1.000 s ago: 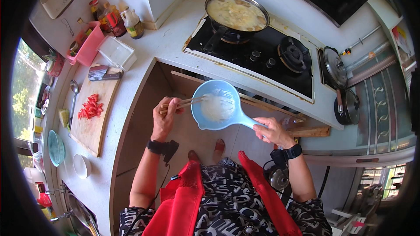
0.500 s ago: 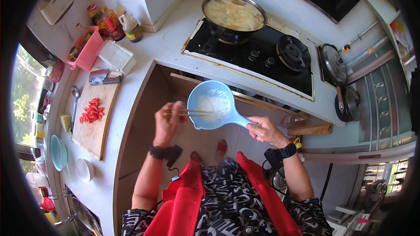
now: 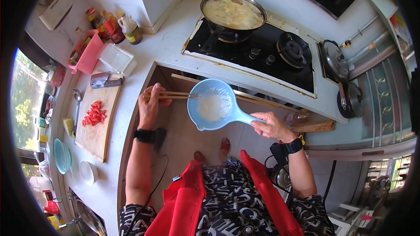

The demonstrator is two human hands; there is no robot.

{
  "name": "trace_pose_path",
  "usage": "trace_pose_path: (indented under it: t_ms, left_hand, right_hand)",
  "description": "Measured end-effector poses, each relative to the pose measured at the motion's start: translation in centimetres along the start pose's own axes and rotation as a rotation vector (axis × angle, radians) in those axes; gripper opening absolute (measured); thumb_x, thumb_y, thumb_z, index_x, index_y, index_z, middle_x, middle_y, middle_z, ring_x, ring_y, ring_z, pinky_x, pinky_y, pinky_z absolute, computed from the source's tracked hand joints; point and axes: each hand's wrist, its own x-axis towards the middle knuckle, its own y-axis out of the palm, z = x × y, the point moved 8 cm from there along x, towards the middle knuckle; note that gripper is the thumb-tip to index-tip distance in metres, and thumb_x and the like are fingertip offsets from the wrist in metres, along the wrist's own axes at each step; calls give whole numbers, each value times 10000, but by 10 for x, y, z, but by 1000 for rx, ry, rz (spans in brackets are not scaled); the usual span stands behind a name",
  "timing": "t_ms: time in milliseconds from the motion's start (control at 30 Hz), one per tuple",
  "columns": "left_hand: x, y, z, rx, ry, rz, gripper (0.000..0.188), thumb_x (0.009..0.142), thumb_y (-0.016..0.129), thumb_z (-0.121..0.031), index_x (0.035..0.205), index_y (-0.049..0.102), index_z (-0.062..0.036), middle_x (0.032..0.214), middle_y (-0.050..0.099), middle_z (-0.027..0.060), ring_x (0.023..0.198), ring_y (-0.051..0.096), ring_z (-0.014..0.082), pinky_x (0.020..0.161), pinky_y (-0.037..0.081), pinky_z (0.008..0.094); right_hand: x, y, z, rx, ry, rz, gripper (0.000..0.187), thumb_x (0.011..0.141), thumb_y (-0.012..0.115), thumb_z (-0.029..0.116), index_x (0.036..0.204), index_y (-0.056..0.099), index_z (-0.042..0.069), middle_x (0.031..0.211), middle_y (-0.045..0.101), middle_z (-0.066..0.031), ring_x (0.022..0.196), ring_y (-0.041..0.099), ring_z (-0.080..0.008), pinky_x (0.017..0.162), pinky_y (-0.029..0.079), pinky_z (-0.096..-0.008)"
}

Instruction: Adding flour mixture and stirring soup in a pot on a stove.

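My left hand (image 3: 151, 102) is closed around a pair of wooden chopsticks (image 3: 177, 95), whose tips reach over the near-left rim of a light blue plastic dipper (image 3: 224, 118). Inside the dipper lies a whitish, wet mixture (image 3: 213, 105) that looks like a starchy paste or batter. Gripping the dipper's handle from the right is my right hand (image 3: 273, 127). The dipper hangs in the air in front of the counter, roughly level. Dark bands sit on both wrists.
A wok (image 3: 234, 12) of pale, bubbling soup stands on the left burner of the black gas hob (image 3: 258, 52). Chopped tomato (image 3: 94, 113) and a cleaver (image 3: 106, 80) lie on a wooden board (image 3: 96, 142) at left. Lidded pans (image 3: 350, 100) hang or stand at right.
My left hand has swung left and up, drawing the chopsticks back from the mixture toward the dipper's rim. The dipper and my right hand have barely shifted.
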Motion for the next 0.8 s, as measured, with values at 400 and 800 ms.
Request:
trace_pose_path:
  t_ms: [400, 800]
  left_hand:
    - [-16, 11, 8, 46, 1, 49, 408, 967, 593, -369, 913, 653, 31, 753, 656, 84, 633, 671, 168, 579, 567, 282]
    - [-33, 22, 27, 24, -157, 168, 388, 973, 592, -342, 939, 650, 40, 805, 665, 89, 662, 682, 175, 600, 572, 272]
  right_hand:
    - [5, 10, 3, 28, 10, -1, 252, 961, 578, 222, 1082, 642, 9, 608, 545, 19, 485, 463, -37, 444, 370, -208]
    - [13, 9, -3, 43, -21, -41, 247, 963, 581, 244, 1022, 637, 11, 608, 540, 24, 486, 463, -38, 435, 363, -201]
